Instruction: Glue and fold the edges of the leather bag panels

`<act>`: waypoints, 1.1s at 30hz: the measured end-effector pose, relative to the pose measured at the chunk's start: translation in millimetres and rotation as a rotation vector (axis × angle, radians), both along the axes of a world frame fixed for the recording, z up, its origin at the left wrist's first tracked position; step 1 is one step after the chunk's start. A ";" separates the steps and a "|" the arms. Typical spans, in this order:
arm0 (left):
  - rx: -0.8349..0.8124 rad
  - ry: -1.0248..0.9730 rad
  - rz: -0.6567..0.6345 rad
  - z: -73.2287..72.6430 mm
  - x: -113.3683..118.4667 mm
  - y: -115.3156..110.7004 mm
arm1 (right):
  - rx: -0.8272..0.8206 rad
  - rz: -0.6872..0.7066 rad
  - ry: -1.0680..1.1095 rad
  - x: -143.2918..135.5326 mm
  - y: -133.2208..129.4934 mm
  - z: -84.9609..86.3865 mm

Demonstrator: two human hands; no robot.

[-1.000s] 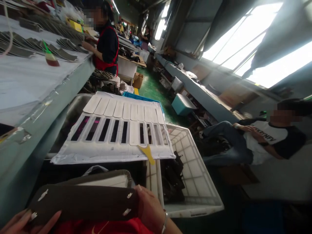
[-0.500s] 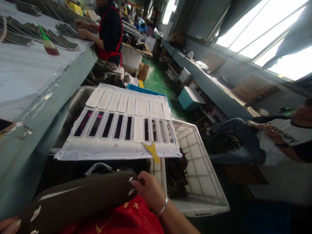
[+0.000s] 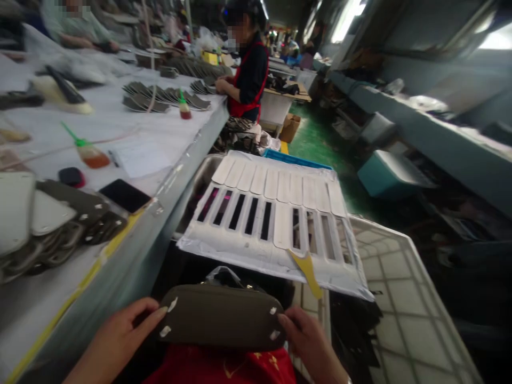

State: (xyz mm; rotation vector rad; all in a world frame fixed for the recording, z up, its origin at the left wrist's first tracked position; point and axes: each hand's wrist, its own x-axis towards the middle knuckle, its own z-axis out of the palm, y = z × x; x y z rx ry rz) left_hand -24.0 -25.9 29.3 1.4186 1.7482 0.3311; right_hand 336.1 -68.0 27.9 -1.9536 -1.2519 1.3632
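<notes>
Head: left fingers (image 3: 151, 322) and right fingers (image 3: 289, 327) narrowly pinch a brown panel (image 3: 222, 317).

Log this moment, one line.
left hand: holds dark panel, left end | right hand: holds right end | yellow tool: partly on slotted board

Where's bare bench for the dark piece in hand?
Likely best: the white bench between the pile of parts and the yellow edge strip. Second patch: between the paper sheet and far bottle. Crowded: around the pile, black slab and near bottle. Left hand and right hand hold the dark piece.
</notes>
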 end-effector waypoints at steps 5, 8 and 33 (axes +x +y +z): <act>0.004 -0.071 0.023 19.7 5.2 6.7 | -0.003 -0.002 0.047 4.0 4.0 -7.6; 0.002 -0.096 0.032 15.1 7.1 10.3 | -0.053 -0.027 0.068 0.2 8.6 2.0; 0.022 -0.079 -0.105 23.8 -1.7 24.9 | -0.135 -0.037 0.006 -16.2 19.5 18.3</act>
